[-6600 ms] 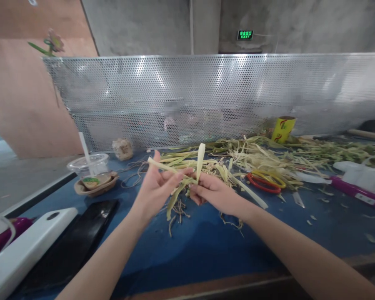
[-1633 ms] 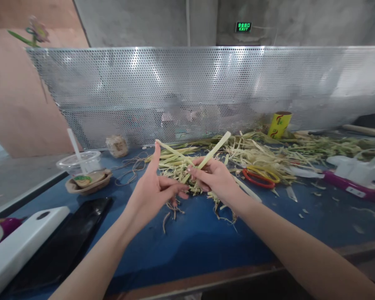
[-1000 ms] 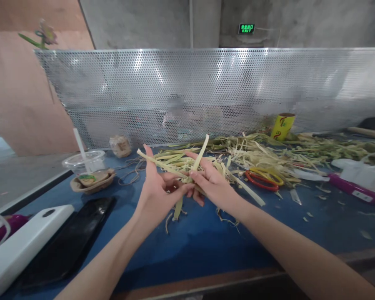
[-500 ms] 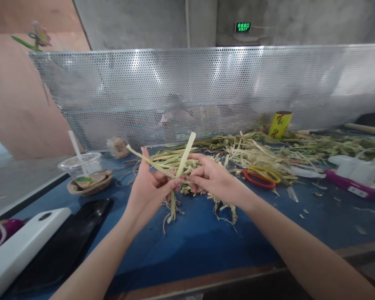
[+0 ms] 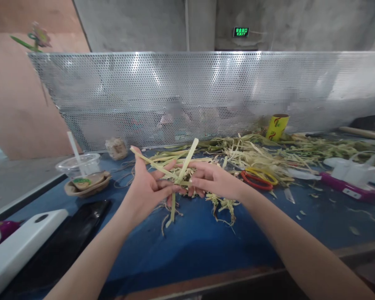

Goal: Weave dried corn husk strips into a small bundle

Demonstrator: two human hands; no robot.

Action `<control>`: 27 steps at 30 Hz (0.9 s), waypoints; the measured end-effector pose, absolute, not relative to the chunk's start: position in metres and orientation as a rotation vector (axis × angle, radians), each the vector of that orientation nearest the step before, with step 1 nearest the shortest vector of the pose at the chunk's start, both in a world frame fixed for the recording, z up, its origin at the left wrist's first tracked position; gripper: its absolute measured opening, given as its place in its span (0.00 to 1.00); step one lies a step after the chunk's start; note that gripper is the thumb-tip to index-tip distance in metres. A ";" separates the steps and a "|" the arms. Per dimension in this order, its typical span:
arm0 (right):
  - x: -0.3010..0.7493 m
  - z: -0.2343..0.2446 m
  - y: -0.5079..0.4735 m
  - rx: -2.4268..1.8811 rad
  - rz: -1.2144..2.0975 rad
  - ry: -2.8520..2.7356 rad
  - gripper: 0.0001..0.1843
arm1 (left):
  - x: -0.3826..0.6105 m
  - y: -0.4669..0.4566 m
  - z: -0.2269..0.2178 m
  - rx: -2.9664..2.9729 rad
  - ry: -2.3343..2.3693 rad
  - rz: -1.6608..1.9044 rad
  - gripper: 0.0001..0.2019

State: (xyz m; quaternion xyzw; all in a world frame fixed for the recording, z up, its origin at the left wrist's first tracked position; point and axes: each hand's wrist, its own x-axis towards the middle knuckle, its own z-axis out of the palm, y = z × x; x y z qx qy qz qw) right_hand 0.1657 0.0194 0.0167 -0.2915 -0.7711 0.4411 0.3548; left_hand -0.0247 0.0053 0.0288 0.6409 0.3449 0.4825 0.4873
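Two pale green leaf strips [image 5: 185,161] cross each other above the blue table [image 5: 200,246]. My left hand [image 5: 146,189] pinches them at the crossing, thumb against fingers, palm toward me. My right hand [image 5: 211,179] meets it from the right, fingers curled on the same strips. One strip end hangs down below my left hand, the other ends stick up and to the left. A heap of loose leaf strips [image 5: 253,152] lies behind my hands.
Red and yellow scissors [image 5: 258,177] lie right of my hands. A yellow roll [image 5: 276,127] stands by the perforated metal screen [image 5: 187,96]. A plastic cup with a straw [image 5: 79,164] and a small dish [image 5: 86,183] sit left; a black phone [image 5: 71,233] and white device [image 5: 15,250] nearer.
My hands have kept working the crossed strips; over the last second the upright strip tilted and my right hand's fingers shifted over the crossing. The camera view tipped slightly.
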 end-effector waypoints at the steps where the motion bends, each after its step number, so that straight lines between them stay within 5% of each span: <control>1: 0.164 0.016 0.018 -0.765 1.129 -2.000 0.24 | -0.024 0.005 0.028 1.560 0.843 1.169 0.63; 9: 0.150 0.008 0.014 -0.829 0.951 -1.961 0.10 | -0.020 -0.001 0.026 1.489 0.937 1.096 0.67; 19: 0.148 -0.002 0.025 -0.789 1.373 -1.712 0.19 | -0.023 0.006 0.021 1.527 0.969 1.050 0.62; 27: 0.146 -0.007 0.024 -0.806 1.162 -1.818 0.15 | -0.020 0.004 0.026 1.693 1.002 1.279 0.51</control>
